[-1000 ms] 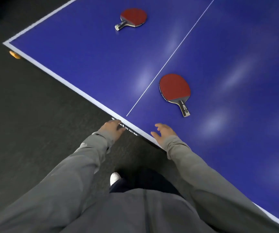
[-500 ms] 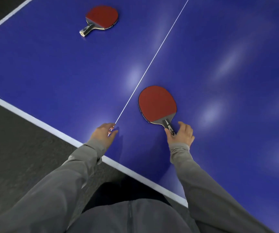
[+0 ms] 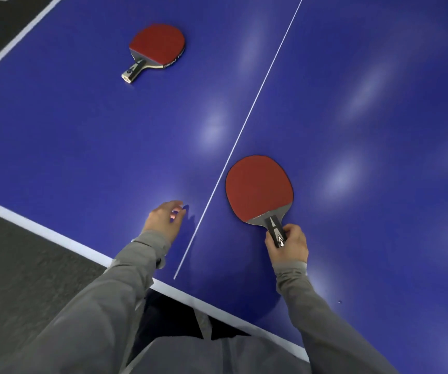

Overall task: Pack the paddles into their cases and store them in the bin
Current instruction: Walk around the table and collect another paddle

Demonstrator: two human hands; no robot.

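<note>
Two red-faced paddles lie on the blue table-tennis table. The near paddle rests just right of the white centre line, handle pointing toward me. My right hand is closed around that dark handle. The far paddle lies at the upper left, its handle angled down-left, untouched. My left hand hovers over the table left of the centre line, fingers loosely apart and holding nothing. No cases or bin are in view.
The table's white-edged near border runs diagonally in front of my body. Dark floor lies to the left, below the edge. The white centre line splits the surface.
I have leaned in over the table. My right hand went from reaching beside the near paddle's handle to closing around it. My left hand stayed over the table, left of the centre line.
</note>
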